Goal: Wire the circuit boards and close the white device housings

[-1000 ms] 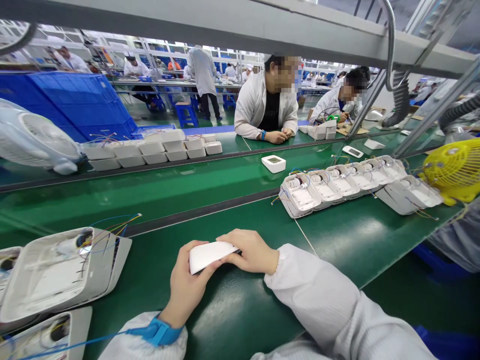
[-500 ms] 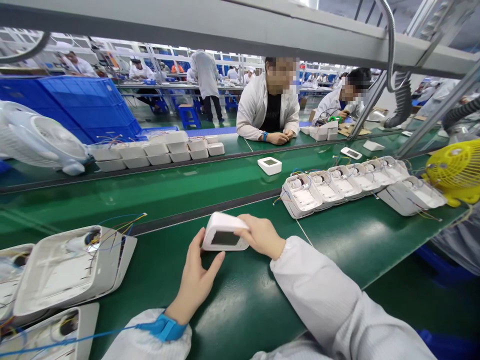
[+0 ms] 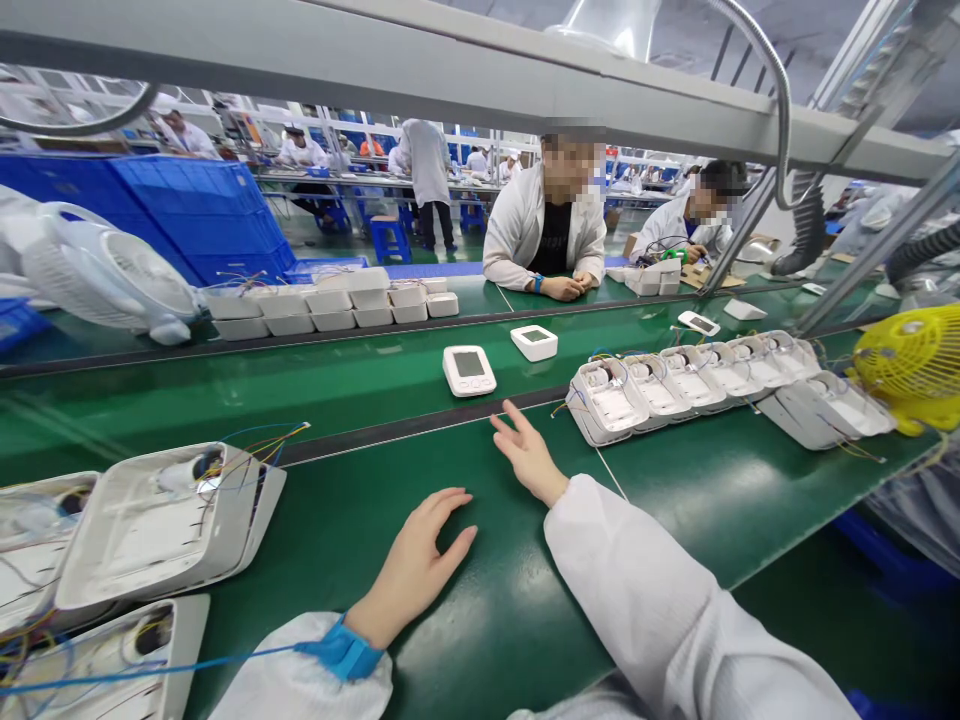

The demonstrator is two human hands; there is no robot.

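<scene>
Landmark: monitor (image 3: 469,371), flat, screen up, on green belt (image 3: 225,400). Second monitor (image 3: 534,342) on belt just beyond it, to the right; slim unit (image 3: 699,322) and small wedge (image 3: 745,310) farther right of it, same surface. Near bench (image 3: 465,630), this side of the monitor: wired shells (image 3: 154,530) well left of it, shell row (image 3: 694,383) to its right, yellow fan (image 3: 911,362) well right. Far bench (image 3: 480,297), beyond the monitor: white shells (image 3: 330,312), layered, and pale fan (image 3: 116,270), both leftward of it.
</scene>
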